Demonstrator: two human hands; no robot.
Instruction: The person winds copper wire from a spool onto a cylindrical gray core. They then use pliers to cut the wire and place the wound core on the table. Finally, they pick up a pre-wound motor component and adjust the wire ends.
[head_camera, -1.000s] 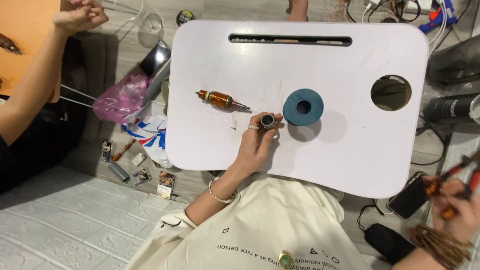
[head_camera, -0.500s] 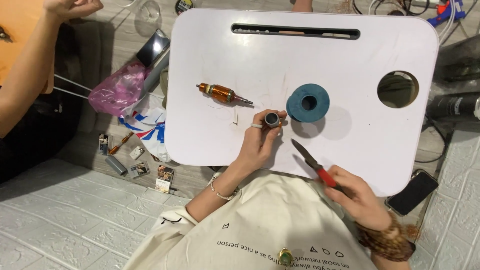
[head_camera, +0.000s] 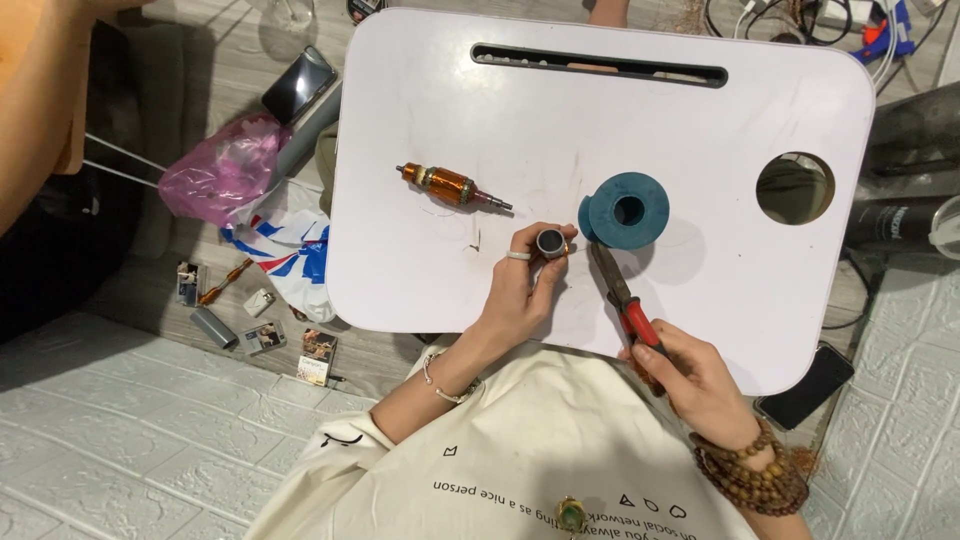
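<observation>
The left hand is curled around a small gray ring and holds it up on its side, with the fingertips pinching it near the middle of the white tray table. The right hand is closed tight around the red handles of a pair of pliers. The dark tip of the pliers points up toward the gray ring and stops just beside it, close to the blue spool. The blue spool lies flat on the table, just to the right of the ring. A copper motor part with a thin metal rod lies on the table, a little way off to the upper left of the left hand. On the floor to the left of the table sit a pink plastic bag and a dark phone. Another dark phone sticks out under the right edge of the table.
</observation>
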